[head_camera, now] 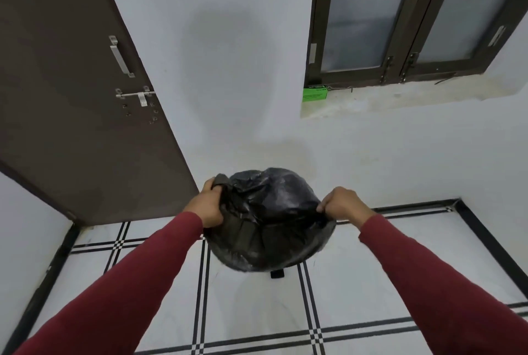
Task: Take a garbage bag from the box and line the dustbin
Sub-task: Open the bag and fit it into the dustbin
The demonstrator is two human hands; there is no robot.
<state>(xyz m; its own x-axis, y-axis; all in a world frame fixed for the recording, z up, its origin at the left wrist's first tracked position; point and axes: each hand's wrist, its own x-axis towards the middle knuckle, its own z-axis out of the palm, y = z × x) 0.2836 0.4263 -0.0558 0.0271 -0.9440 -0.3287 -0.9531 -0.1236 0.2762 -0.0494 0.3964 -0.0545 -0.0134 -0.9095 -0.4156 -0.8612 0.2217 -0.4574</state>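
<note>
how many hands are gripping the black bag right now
2. The left hand grips the garbage bag at its left edge; the right hand pinches its right edge.

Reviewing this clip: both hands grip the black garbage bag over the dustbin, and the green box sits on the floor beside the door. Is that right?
Not quite. The head view shows the green box on the window ledge, not on the floor beside the door. The rest holds: the left hand and right hand both grip the black garbage bag over the dustbin.
</note>
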